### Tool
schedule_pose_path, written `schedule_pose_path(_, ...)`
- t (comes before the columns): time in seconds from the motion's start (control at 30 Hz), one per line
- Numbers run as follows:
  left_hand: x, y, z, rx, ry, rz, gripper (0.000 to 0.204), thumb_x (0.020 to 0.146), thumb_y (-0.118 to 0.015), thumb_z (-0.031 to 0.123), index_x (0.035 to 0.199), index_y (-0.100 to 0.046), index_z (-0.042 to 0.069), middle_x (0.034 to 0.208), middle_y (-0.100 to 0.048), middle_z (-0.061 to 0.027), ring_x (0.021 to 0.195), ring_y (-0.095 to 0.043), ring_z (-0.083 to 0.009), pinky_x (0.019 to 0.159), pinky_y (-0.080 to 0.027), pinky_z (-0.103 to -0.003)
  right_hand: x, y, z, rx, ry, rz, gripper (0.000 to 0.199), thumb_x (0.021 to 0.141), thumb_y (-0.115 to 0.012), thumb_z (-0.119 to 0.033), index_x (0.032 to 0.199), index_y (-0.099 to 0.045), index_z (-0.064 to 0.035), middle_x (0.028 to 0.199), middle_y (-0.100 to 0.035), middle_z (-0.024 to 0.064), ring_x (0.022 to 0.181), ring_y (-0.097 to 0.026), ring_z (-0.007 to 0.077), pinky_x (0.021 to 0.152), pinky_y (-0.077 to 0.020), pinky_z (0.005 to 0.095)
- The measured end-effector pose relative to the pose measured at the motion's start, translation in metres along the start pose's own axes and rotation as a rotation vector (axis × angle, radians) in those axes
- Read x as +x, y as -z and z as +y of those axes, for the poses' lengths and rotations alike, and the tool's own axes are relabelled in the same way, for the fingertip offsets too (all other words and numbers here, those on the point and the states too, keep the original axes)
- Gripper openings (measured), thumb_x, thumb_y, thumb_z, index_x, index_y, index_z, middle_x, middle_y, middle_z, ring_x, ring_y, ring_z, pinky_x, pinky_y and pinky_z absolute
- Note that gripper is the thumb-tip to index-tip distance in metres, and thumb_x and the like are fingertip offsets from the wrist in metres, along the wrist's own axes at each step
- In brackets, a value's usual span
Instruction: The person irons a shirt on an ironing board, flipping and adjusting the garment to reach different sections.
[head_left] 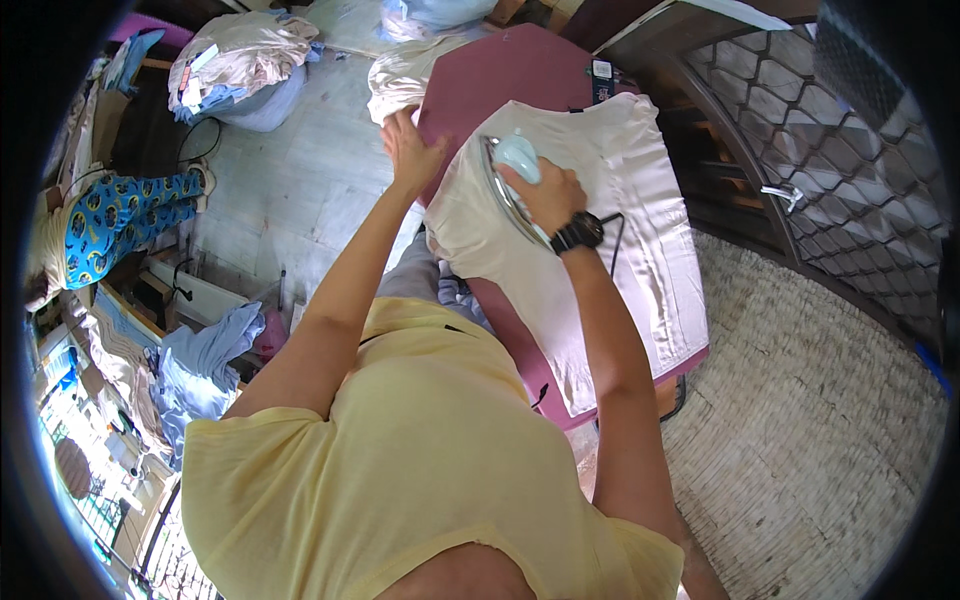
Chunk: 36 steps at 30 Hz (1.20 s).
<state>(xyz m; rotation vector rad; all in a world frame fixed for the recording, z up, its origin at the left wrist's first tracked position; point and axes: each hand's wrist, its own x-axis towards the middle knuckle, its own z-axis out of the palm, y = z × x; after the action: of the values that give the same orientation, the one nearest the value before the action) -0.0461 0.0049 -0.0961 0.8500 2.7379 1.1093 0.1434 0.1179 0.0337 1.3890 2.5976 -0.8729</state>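
On the maroon board (500, 75), your right hand (548, 195) grips the iron (512, 170) mid-press; left hand (412, 150) (fingers spread) flattens the cloth (610, 170) beside it; glide next.

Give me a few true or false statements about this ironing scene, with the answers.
1. The right hand grips an iron with a pale blue handle. True.
2. The left hand holds a spray bottle. False: it presses flat on the pale garment.
3. The ironing board has a maroon cover. True.
4. The right wrist is bare. False: it wears a black watch.
5. The iron stands on the floor. False: it rests on the garment.
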Motion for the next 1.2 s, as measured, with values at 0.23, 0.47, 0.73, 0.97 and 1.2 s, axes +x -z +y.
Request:
schedule_pose_path(0.23,0.04,-0.041,0.067,-0.062,-0.156,-0.25,0.035,0.072,-0.081,0.043,0.09,-0.071,0.014,0.092,-0.061,-0.0003,0.103,-0.052,-0.0241,0.092,-0.037,-0.042,0.003,0.051,0.053,-0.026,0.064,0.151,0.06,0.079,-0.066,-0.063,0.099,-0.073,-0.0067,0.082,-0.07,0.022,0.082,-0.068,0.0414,0.074,-0.0537,0.0494)
schedule_pose_path(0.47,0.044,-0.067,0.062,-0.058,-0.09,-0.196,0.032,0.07,-0.082,0.044,0.084,-0.071,0.018,0.091,-0.06,0.003,0.101,-0.051,-0.0211,0.09,-0.035,-0.04,0.022,0.044,0.065,0.025,0.02,0.068,0.06,0.079,-0.067,-0.062,0.103,-0.072,-0.0074,0.084,-0.07,0.0226,0.084,-0.067,0.0427,0.075,-0.0537,0.05)
schedule_pose_path(0.73,0.054,-0.066,0.062,-0.059,0.033,-0.302,0.025,0.066,-0.083,0.043,0.077,-0.073,0.023,0.092,-0.06,0.0045,0.104,-0.05,-0.0209,0.093,-0.033,-0.04,0.027,0.04,0.067,-0.074,0.034,0.068,0.062,0.077,-0.067,-0.065,0.1,-0.072,-0.007,0.084,-0.07,0.0238,0.086,-0.067,0.0419,0.076,-0.0539,0.0499)
schedule_pose_path(0.97,0.057,-0.065,0.064,-0.047,0.056,-0.361,0.024,0.066,-0.083,0.045,0.076,-0.073,0.025,0.092,-0.06,0.0052,0.106,-0.05,-0.0202,0.095,-0.032,-0.04,0.037,0.043,0.048,-0.036,-0.018,-0.013,0.061,0.078,-0.067,-0.064,0.099,-0.073,-0.0075,0.088,-0.071,0.0233,0.09,-0.068,0.0417,0.077,-0.0539,0.0499)
schedule_pose_path(1.2,0.06,-0.067,0.061,-0.03,0.06,-0.371,0.026,0.066,-0.082,0.048,0.077,-0.073,0.026,0.093,-0.059,0.0057,0.107,-0.05,-0.0202,0.094,-0.032,-0.04,0.031,0.043,0.039,-0.037,0.01,-0.005,0.062,0.079,-0.066,-0.063,0.107,-0.071,-0.0077,0.093,-0.071,0.0227,0.093,-0.067,0.0409,0.08,-0.0532,0.0503)
